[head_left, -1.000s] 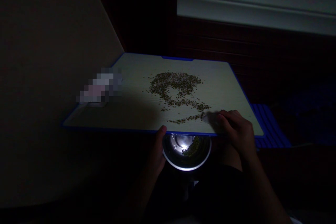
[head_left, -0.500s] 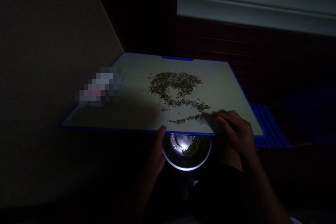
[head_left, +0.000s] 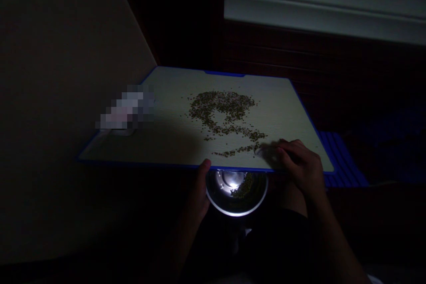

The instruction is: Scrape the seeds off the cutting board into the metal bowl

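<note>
Many small, dark greenish seeds or beans (head_left: 224, 105) lie spread over a pale, blue-edged board (head_left: 282, 97). Over the board's near right part, my right hand (head_left: 301, 162) is closed in a pinch on what looks like a spoon (head_left: 262, 152), its tip beside a thin line of the seeds. My left hand (head_left: 201, 191) grips the left side of a shiny metal bowl (head_left: 237, 214), its thumb up against the board's near edge. The bowl sits just below that edge, partly hidden by it, with a small heap of the same seeds (head_left: 244, 188) inside.
On the board's left side lies a pixelated whitish item (head_left: 128, 106). A wall (head_left: 66, 75) stands close on the left, and dark wooden panelling (head_left: 259, 46) is behind the board. Blue striped fabric (head_left: 344, 159) shows at the right. The surroundings are very dim.
My right hand and the spoon have shifted slightly to the right, away from the line of seeds. My left hand, the bowl and the board look the same.
</note>
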`<action>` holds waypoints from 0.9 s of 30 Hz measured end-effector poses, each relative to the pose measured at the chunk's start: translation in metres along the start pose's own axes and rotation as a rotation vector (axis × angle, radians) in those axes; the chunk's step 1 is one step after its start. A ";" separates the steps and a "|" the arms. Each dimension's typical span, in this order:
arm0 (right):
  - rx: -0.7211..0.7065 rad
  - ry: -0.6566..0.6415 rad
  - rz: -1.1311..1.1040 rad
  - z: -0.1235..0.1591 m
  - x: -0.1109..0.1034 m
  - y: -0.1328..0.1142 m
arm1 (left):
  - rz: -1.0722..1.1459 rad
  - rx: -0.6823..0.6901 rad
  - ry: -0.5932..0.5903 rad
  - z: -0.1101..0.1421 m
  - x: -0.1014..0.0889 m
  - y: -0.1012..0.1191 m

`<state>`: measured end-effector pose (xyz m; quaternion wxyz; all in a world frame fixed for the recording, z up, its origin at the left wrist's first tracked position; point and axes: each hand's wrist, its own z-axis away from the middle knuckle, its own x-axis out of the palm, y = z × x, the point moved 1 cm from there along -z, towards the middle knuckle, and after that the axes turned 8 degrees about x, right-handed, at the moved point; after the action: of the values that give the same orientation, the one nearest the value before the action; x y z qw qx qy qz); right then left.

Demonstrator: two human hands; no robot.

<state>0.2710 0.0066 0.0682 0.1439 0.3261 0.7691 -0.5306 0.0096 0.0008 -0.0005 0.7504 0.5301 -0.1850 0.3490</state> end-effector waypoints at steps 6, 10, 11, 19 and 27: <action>-0.023 -0.021 0.000 0.000 0.000 -0.001 | -0.065 0.016 0.086 0.000 0.000 0.002; -0.054 -0.041 -0.018 0.000 0.000 0.001 | -0.079 -0.012 0.107 0.001 0.000 0.001; -0.062 -0.044 -0.026 0.000 0.001 0.001 | -0.078 -0.011 0.102 0.001 0.000 0.001; -0.012 -0.017 -0.053 0.002 0.000 0.000 | -0.081 0.039 0.079 0.001 0.000 0.002; -0.058 -0.052 -0.059 0.001 0.000 0.000 | -0.051 0.058 0.054 0.002 0.004 0.003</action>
<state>0.2710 0.0060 0.0681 0.1576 0.2847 0.7895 -0.5203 0.0100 0.0011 0.0049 0.7480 0.5465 -0.1408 0.3493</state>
